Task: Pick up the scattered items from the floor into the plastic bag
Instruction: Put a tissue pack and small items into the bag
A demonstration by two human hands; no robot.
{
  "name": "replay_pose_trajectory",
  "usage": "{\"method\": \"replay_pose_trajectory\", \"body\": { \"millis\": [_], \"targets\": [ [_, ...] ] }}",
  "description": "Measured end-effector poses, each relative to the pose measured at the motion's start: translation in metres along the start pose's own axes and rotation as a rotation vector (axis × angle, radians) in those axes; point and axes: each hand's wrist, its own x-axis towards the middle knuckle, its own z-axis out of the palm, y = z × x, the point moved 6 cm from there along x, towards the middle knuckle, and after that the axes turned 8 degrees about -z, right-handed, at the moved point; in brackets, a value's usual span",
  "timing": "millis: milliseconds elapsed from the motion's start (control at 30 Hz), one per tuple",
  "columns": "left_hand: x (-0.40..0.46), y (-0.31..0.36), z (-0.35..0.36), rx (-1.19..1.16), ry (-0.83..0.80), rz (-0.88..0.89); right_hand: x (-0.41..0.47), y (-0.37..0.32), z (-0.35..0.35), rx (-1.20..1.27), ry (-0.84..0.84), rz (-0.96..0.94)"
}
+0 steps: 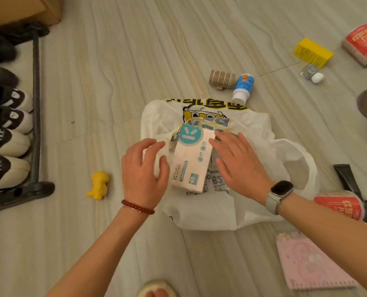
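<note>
Your left hand (145, 171) sits at the left edge of the pack (192, 158), fingers loosely spread and a bit bent over a fold of the bag (262, 168). Whether it actually pinches the plastic, I can't tell. Your right hand (239, 166) lies flat on the pack's right side, fingers straight, not curled around anything.

The pack is a pale pink tissue-type thing with a teal face logo, and it's lying at the bag's mouth, top end tucked under the printed plastic and the rest on top of the white film. The bag itself is spread flat on the floor (135, 50).

Everything else, relative to the bag:
- yellow toy (99, 185) just off its left side
- shoe rack (35, 116) well off to the left, sneakers lined up on it
- white bottle (242, 87) with a blue label touching the far edge, tape rolls (221, 79) right beside that
- yellow box (312, 52) and a small clear bottle (310, 71) farther out, up and right
- red pack (362, 46) past those
- a red cup (339, 205) at the right edge, black tube (347, 179) next to it
- pink notebook (311, 262) near the lower right corner
</note>
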Motion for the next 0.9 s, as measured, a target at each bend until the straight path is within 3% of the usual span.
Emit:
{"method": "replay_pose_trajectory", "body": {
  "millis": [67,167,267,367,500,633,767,900],
  "targets": [
    [0.0,-0.053,-0.007,0.1,0.042,-0.293,0.008,-0.017,0.005,-0.048,-0.011,-0.078],
    [-0.021,-0.139,0.0,0.367,-0.21,-0.779,0.019,-0.035,0.02,-0.129,-0.101,-0.143],
    [-0.047,-0.183,0.003,0.361,-0.391,-0.974,0.024,-0.04,0.035,-0.14,-0.259,-0.151],
    [-0.055,-0.188,0.004,0.286,-0.406,-0.914,0.024,-0.038,0.04,-0.095,-0.308,-0.162],
    [-0.036,-0.165,-0.007,0.054,-0.209,-0.847,0.023,-0.04,0.04,-0.083,-0.31,-0.16],
    [0.014,-0.105,-0.01,-0.119,-0.101,-0.638,0.028,-0.027,0.02,0.212,-0.204,-0.053],
    [0.058,-0.033,0.008,-0.205,-0.179,-0.405,0.037,0.017,-0.01,0.35,0.081,0.145],
    [0.076,0.029,0.058,-0.203,-0.337,-0.246,0.044,0.082,-0.028,0.37,0.185,0.413]
  ]
}}
